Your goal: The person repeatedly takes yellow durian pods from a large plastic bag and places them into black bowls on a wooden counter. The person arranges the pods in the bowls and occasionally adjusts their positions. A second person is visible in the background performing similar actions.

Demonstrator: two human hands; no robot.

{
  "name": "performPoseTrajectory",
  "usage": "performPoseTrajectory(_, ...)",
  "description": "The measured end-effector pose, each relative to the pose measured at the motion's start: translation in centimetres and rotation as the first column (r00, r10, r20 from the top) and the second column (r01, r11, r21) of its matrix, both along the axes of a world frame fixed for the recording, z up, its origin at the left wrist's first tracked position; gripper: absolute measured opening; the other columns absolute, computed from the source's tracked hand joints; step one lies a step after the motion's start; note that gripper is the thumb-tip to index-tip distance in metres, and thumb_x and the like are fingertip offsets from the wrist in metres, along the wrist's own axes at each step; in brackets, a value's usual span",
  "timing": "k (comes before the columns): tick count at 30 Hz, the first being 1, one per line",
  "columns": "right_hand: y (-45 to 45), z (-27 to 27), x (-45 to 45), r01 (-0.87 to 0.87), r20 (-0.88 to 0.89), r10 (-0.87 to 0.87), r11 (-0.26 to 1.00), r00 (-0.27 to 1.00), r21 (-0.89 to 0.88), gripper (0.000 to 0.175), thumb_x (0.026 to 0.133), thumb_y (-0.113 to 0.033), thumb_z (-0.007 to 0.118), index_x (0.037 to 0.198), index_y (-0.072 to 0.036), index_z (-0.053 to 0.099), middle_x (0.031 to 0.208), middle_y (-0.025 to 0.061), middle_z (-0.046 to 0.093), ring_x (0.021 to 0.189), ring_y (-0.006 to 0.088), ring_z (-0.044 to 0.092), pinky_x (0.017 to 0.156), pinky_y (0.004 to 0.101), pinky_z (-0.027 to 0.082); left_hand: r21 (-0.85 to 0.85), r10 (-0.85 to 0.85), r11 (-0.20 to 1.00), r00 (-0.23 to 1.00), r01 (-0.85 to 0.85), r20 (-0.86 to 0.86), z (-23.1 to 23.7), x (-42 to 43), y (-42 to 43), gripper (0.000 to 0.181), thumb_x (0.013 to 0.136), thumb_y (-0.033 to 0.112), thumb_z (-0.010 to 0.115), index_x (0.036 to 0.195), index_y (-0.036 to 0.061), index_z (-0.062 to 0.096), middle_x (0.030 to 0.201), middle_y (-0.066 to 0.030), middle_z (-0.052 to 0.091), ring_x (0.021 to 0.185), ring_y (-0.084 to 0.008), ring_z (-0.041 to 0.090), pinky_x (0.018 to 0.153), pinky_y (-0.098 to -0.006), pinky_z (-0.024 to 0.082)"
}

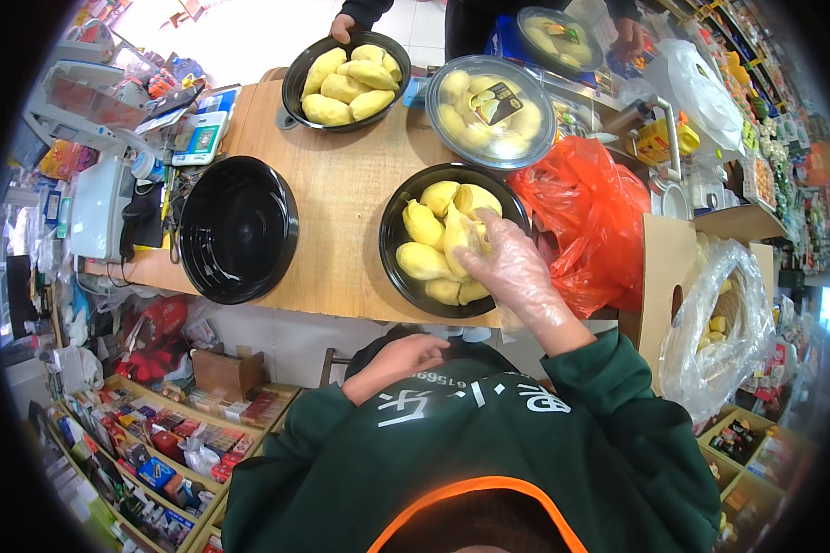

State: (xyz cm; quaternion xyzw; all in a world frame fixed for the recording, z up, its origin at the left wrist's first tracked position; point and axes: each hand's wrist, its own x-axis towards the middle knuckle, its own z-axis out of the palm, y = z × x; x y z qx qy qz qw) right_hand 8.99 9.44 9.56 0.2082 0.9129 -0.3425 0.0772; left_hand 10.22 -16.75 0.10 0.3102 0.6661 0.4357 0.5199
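My right hand (519,269), in a thin clear plastic glove, has its thumb and fingers around a pale yellow durian piece (460,238) over a round black plastic bowl (391,266). Several more durian pieces fill that bowl. My bare left hand (404,359) rests near my front, below the table edge, with nothing seen in it. To the left stands an empty black bowl (238,228). Behind, a third bowl (294,86) of durian has another person's hand at its rim. A lidded container (491,114) of durian, with a label, sits at the back right.
A crumpled red plastic bag (588,221) lies right of the filled bowl. Beyond it stands a cardboard box (653,276) beside a clear bag (754,297) holding yellow pieces. A scale (100,207) and a handheld scanner (135,214) occupy the table's left end. Another person stands across the table.
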Motion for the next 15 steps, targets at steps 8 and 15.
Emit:
performPoseTrajectory(8,-2.2,-0.3,1.4,0.151,0.024,-0.15,0.967,0.988,-0.204,0.068,0.088,-0.013,0.081,0.145,0.008,0.052,0.136,0.0235,0.063,0.12,0.0327,0.066,0.106,0.0389,0.051,0.028,-0.009,1.0,1.0,0.008,0.023,0.0,-2.6,-0.9,0.036,0.102,0.018,0.069,0.136,0.0076,0.063,0.105,-0.0077,0.072,0.093,-0.0197,0.068,0.081,-0.0347,0.055)
performPoseTrajectory(15,-3.3,-2.7,2.6,0.287,-0.056,-0.462,0.636,0.885,-0.716,0.054,0.096,0.0,0.071,0.145,0.01,0.05,0.135,0.019,0.065,0.123,0.0223,0.064,0.101,0.0334,0.054,0.08,0.012,0.997,1.0,-0.011,-0.015,1.0,-3.5,-0.7,0.034,0.101,0.018,0.068,0.133,0.0051,0.066,0.102,-0.0102,0.072,0.092,-0.0215,0.069,0.082,-0.035,0.056)
